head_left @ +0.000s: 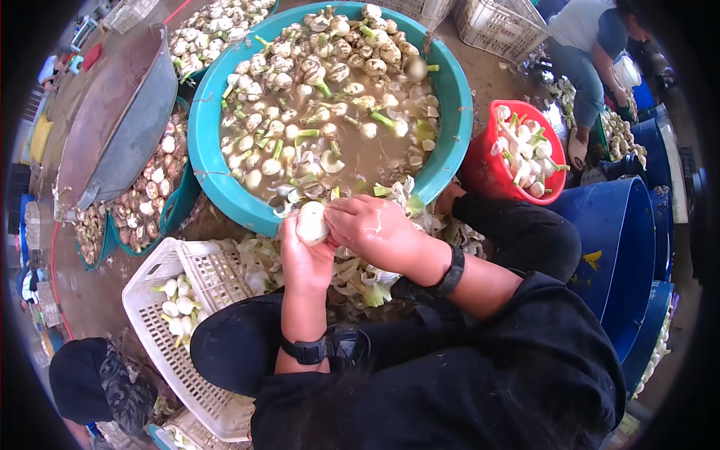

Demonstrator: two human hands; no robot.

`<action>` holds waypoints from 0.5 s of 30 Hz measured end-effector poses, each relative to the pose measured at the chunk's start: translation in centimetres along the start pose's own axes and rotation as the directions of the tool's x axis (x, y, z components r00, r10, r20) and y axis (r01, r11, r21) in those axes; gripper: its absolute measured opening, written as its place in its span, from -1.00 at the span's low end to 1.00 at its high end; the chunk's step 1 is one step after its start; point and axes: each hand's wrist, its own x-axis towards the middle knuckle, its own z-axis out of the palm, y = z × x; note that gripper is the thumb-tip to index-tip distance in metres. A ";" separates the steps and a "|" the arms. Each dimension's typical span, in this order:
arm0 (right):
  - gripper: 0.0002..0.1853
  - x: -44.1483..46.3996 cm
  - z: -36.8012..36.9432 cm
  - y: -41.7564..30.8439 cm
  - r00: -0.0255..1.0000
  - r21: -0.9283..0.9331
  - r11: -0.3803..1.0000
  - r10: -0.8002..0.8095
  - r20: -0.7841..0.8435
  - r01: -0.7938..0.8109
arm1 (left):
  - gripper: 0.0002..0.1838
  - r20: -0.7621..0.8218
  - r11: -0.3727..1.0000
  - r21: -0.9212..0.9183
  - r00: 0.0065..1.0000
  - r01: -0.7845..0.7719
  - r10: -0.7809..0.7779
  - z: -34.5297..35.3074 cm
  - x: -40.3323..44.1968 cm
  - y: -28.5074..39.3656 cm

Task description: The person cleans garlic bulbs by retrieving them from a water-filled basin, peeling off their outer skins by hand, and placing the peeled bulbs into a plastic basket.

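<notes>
One wide turquoise tub (205, 139) fills the middle, its murky water (341, 169) crowded toward the far side with soil-streaked bulbs (339, 72). Next in size, a white crate (142, 330) on the left and a red bucket (487, 165) on the right hold pale bulbs (536, 161) with green stalks. At the tub's near rim, the left hand (304, 259) grips one white bulb (311, 225) from below and the side. The right hand (371, 229) bears against that bulb's right side, fingers bent; whether it pinches any skin, I cannot tell. Peeling seems the step in hand, and nearly finished, since the surface facing up looks smooth and pale. The next move probably calls for a steady left grip while the right fingers strip any remaining skin.
</notes>
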 end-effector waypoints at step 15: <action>-0.88 -0.6 -0.1 2.3 0.900 0.715 0.571 0.390 0.195 -0.403 | -0.57 0.130 0.985 0.161 0.988 0.068 -0.089 -1.3 0.5 0.0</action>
